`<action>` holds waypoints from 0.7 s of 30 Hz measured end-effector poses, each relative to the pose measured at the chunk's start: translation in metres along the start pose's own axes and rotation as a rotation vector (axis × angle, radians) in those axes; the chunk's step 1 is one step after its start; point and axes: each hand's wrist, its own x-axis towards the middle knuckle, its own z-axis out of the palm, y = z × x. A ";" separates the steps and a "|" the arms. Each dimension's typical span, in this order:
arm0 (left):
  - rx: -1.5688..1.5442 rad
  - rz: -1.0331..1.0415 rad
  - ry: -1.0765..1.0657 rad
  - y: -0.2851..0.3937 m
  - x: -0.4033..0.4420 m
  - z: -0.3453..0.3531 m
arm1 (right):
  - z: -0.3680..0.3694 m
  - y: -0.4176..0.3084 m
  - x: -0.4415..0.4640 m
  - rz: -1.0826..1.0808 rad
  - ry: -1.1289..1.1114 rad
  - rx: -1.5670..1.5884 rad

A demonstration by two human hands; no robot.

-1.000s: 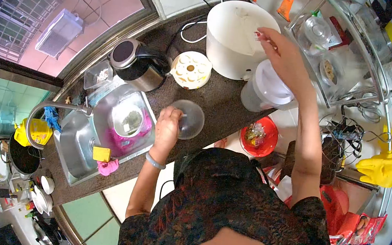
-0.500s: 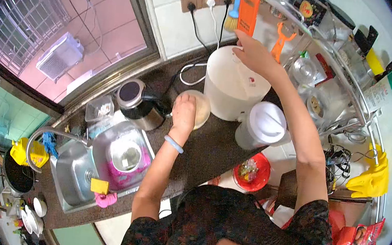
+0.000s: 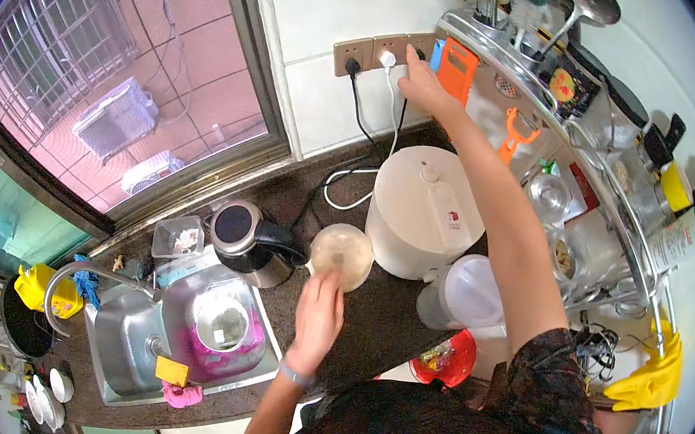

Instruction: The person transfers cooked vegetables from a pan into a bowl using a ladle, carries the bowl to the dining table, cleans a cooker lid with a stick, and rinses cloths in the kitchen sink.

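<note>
My right hand [image 3: 426, 88] reaches across to the wall sockets [image 3: 392, 47]. Its index finger points up at the right-hand socket, beside a black plug, and the other fingers are partly curled; I see nothing held in it. My left hand [image 3: 319, 318] is at the near rim of a pale, shallow bowl [image 3: 344, 247] on the counter, fingers stretched forward and slightly bent, holding nothing visible. Whether the fingertips touch the rim I cannot tell. A white round-topped appliance [image 3: 416, 221] stands right of the bowl, and a black and steel kettle [image 3: 245, 239] stands to its left.
A double sink [image 3: 123, 346] with a curved tap [image 3: 66, 247] lies at the left. A lidded translucent jug [image 3: 464, 292] stands near the counter edge. Above my right arm runs a metal rack [image 3: 629, 186] with utensils. A red bin [image 3: 455, 365] sits below the counter.
My right hand has moved from the top of the white appliance up to the sockets. My left hand has drawn back from over the bowl to its near rim. The camera view has shifted.
</note>
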 end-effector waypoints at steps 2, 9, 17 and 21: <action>-0.049 -0.037 0.030 -0.001 -0.040 -0.014 | 0.013 0.006 0.018 0.048 0.036 -0.013; 0.040 -0.580 0.065 -0.018 -0.178 -0.052 | 0.033 0.015 0.053 0.206 -0.030 -0.066; 0.071 -0.549 0.178 -0.007 -0.164 -0.049 | 0.019 0.020 0.046 0.031 0.019 -0.144; 0.033 -0.492 0.104 -0.018 -0.155 -0.033 | -0.015 0.029 0.003 -0.197 -0.111 -0.213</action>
